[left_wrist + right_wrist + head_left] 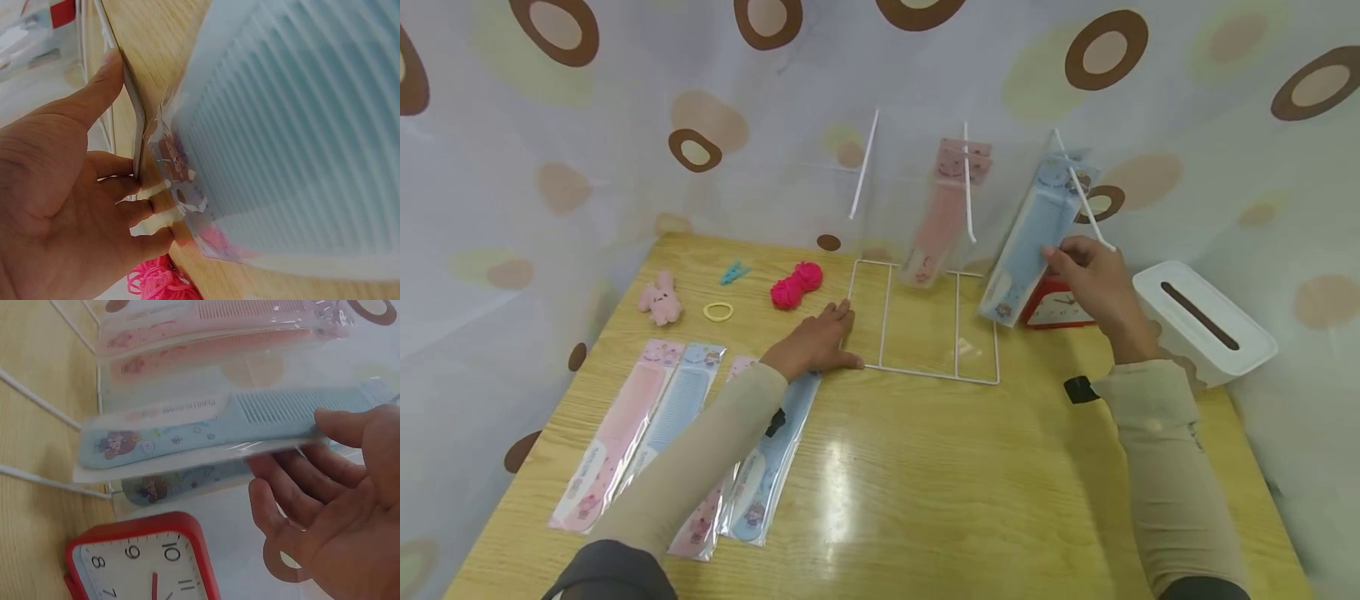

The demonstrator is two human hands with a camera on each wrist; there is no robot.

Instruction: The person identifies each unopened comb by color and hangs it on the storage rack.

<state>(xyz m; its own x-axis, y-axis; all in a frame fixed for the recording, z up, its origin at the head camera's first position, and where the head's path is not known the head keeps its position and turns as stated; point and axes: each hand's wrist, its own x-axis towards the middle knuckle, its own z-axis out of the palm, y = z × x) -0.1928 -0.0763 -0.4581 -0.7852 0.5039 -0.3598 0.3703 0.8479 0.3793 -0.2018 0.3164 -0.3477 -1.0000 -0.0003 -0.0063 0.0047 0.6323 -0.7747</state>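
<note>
My right hand [1097, 279] pinches a packaged blue comb [1033, 233] between thumb and fingers. The comb's upper end is at the right-hand hook [1088, 204] of a display rack. In the right wrist view, another packaged blue comb [150, 489] shows behind it. Packaged pink combs [942, 217] hang on the middle hook, while the left hook [865, 162] is bare. My left hand [820, 342] rests at the left front corner of the rack's white wire base [917, 372], fingers spread, holding nothing. A packaged blue comb [294, 137] lies close beside it.
Packaged pink [625, 417] and blue combs lie at the left, partly under my left arm. Behind them are a pink plush rabbit [661, 300], a yellow ring [718, 314], a blue clothespin [733, 272] and pink yarn [796, 285]. A red clock [187, 522] and white tissue box [1228, 302] stand right.
</note>
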